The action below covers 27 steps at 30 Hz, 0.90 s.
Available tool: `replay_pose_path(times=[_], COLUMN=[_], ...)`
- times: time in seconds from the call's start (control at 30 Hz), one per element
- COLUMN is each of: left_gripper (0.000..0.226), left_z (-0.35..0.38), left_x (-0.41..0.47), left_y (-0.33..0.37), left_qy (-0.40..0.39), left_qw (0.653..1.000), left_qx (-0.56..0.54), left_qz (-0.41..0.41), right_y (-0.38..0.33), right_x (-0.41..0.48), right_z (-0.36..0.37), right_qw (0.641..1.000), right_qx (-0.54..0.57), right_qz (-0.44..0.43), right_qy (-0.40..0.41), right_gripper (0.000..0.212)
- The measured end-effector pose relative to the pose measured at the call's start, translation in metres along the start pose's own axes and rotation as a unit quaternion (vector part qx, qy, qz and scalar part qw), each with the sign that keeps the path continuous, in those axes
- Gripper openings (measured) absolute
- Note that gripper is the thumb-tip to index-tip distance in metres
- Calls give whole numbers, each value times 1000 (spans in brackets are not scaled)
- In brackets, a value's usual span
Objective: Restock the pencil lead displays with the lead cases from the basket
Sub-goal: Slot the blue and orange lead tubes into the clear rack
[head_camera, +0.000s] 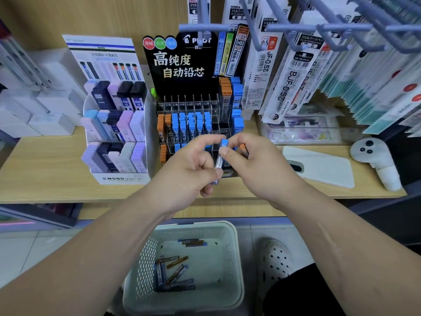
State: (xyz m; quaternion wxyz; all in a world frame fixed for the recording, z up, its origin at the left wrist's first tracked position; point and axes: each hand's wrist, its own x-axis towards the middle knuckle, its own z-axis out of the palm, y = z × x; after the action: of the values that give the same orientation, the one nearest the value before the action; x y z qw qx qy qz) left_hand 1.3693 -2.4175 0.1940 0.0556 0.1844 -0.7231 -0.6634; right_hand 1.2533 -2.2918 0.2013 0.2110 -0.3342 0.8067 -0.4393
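Both hands meet in front of the black Pilot lead display (196,115), whose clear slots hold blue- and orange-capped cases. My left hand (191,167) pinches the lower end of a blue-capped lead case (221,153). My right hand (255,165) grips the same case near its top and also holds an orange-capped lead case (242,147) between its fingers. On the floor below stands the pale green basket (232,267) with several loose lead cases (174,273) in it. To the left stands the white Mono lead display (118,135) with pastel and dark cases.
Refill packs hang on grey hooks (296,28) above right. A white phone (319,166) and a white controller (376,160) lie on the wooden shelf (45,169) at right. White boxes are stacked at left. My white shoe (276,261) is beside the basket.
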Motion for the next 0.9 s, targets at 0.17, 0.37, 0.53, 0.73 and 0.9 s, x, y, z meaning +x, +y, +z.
replay_pose_path(times=[0.17,0.37,0.53,0.73,0.9], left_gripper=[61,59,43,54,58], left_z=[-3,-10,-29,-48,-61], left_x=[1,-1,-7,-17,-23], left_y=[-5,-6,-12,-18,-28], left_qy=[11,59,163,190,154], left_qw=[997,986,918,843,816], left_qx=[82,148,352,496,552], left_qz=[6,38,86,80,71], right_y=[-2,-10,-11,-7,-7], right_x=[3,13,22,36,42], right_z=[1,4,-3,-4,5], right_qw=[998,998,995,983,978], right_qx=[-54,-45,-89,-175,-200], right_qz=[-29,-31,-30,-48,-64], right_qy=[10,34,17,26,9], right_gripper=[8,4,7,6,8])
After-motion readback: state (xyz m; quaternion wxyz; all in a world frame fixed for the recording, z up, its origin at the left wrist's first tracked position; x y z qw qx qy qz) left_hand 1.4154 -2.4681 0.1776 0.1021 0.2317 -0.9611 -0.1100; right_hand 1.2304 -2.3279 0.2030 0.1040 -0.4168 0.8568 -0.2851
